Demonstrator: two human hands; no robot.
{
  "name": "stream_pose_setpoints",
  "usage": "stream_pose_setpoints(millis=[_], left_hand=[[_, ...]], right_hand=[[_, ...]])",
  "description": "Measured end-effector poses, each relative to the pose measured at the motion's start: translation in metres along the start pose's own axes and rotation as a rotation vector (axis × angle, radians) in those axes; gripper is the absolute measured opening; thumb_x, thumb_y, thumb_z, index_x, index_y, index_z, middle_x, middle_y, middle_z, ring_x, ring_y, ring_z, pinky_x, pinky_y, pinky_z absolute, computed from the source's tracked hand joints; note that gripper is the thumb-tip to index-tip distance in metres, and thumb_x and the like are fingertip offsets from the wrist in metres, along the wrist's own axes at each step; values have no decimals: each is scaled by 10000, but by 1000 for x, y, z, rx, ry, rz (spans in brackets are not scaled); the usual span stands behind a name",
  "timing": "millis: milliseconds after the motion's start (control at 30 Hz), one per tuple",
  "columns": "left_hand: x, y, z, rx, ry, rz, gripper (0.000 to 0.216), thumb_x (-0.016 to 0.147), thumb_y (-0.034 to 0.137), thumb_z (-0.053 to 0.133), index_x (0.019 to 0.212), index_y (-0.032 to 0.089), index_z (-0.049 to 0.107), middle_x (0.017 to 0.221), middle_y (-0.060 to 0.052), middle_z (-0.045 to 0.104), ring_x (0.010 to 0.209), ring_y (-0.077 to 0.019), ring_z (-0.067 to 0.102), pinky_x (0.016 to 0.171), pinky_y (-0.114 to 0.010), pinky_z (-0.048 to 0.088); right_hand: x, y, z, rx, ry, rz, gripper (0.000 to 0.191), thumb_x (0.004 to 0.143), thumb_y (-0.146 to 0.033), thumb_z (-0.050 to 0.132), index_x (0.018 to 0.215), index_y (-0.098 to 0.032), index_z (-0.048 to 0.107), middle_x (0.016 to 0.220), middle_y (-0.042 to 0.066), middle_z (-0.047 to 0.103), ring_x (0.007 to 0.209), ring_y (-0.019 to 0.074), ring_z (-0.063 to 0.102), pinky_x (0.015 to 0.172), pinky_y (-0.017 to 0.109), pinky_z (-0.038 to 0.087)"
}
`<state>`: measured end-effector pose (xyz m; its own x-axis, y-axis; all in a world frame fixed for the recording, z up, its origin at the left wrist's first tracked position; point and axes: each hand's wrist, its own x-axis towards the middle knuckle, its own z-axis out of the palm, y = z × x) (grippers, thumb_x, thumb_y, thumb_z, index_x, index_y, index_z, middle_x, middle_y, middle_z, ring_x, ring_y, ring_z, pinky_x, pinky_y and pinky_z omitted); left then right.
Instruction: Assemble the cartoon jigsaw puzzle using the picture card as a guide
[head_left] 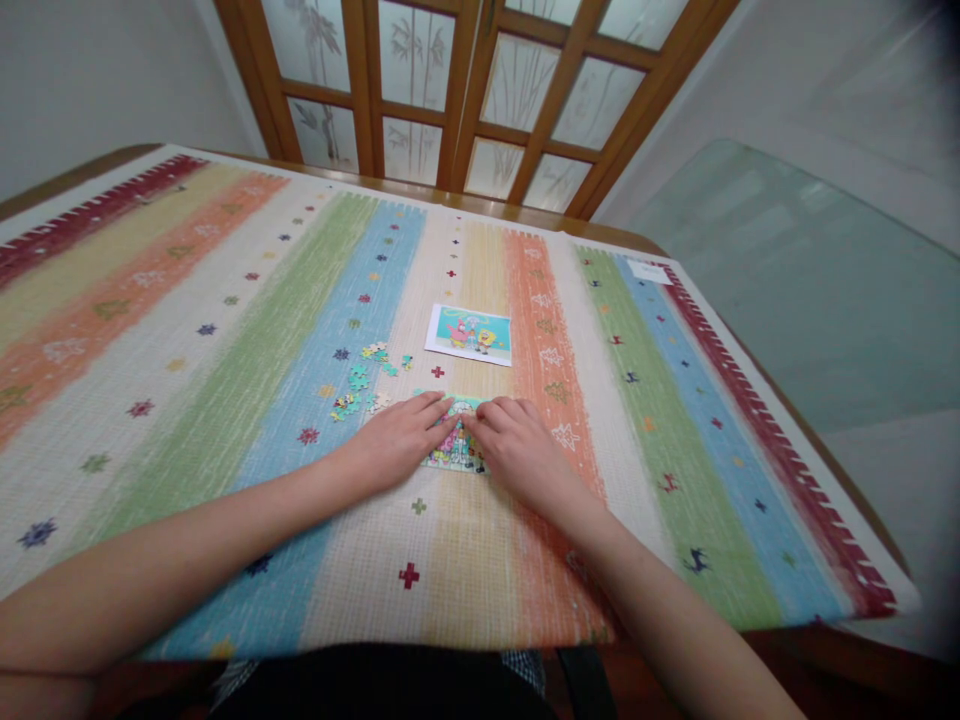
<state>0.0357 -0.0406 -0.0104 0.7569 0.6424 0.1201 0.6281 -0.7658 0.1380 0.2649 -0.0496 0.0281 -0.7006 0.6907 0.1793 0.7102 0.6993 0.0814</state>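
Observation:
A partly covered jigsaw puzzle (450, 452) lies on the striped tablecloth in front of me, its pieces showing a colourful cartoon picture. My left hand (405, 435) rests on its left side, fingers together and bent over the upper part. From the right, my right hand (514, 440) grips the puzzle too, its fingertips almost meeting those of the left near the top middle. Both hands hide the puzzle's sides, and any single piece under the fingertips is hidden. Loose jigsaw pieces (359, 377), mostly teal, lie in a scattered group beyond my left hand.
A printed cartoon picture card (472, 335) lies flat just beyond the puzzle. The striped tablecloth (225, 400) covers the table. A small white paper (650, 272) sits near the far right corner. Wooden doors with glass panes (442, 90) stand behind the table.

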Motion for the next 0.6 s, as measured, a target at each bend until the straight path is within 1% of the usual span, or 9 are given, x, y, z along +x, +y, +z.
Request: stream_pose_setpoints(millis=[167,267,333,400,500,600], left_hand=[[-1,-3,0,-32,21,5,388,1036,147,415,1400,129,546,1500,-158,505,1431,-283,413,1169,-427,364],[-1,-9,-1,-61,31,31,397,1025,130,414,1398,143,549,1493,-142,518,1412,-274,437,1167,-442,381],[-2,-14,-3,-120,63,49,412,1001,94,415,1383,147,559,1471,-138,538,1383,-260,467,1154,-447,402],[-4,-18,-7,-201,123,50,412,968,60,418,1329,152,596,1411,-137,580,1324,-242,513,1120,-440,438],[-8,-27,-16,-283,211,25,349,954,60,418,1180,167,661,1238,-123,654,1183,-223,582,1029,-425,498],[-15,-45,-33,-269,212,36,294,965,90,416,1090,172,670,1101,-107,681,1063,-220,612,952,-415,520]], right_hand=[[2,-4,0,-21,-18,-11,151,984,-143,551,1048,-168,686,923,74,666,911,245,520,787,370,320],[1,-4,0,-25,3,-14,149,977,-147,563,1054,-172,688,920,71,668,905,245,516,786,369,319],[0,-2,1,-25,21,-9,161,974,-142,563,1072,-178,686,917,69,669,900,244,513,789,366,319],[-2,-1,3,-21,35,-3,173,970,-136,565,1088,-182,683,913,67,669,902,245,512,796,364,321],[-4,1,8,3,57,18,190,960,-132,572,1108,-189,678,910,64,664,914,247,513,805,363,330],[-5,1,14,43,81,59,204,956,-142,571,1130,-185,668,927,74,656,942,255,517,812,364,348]])
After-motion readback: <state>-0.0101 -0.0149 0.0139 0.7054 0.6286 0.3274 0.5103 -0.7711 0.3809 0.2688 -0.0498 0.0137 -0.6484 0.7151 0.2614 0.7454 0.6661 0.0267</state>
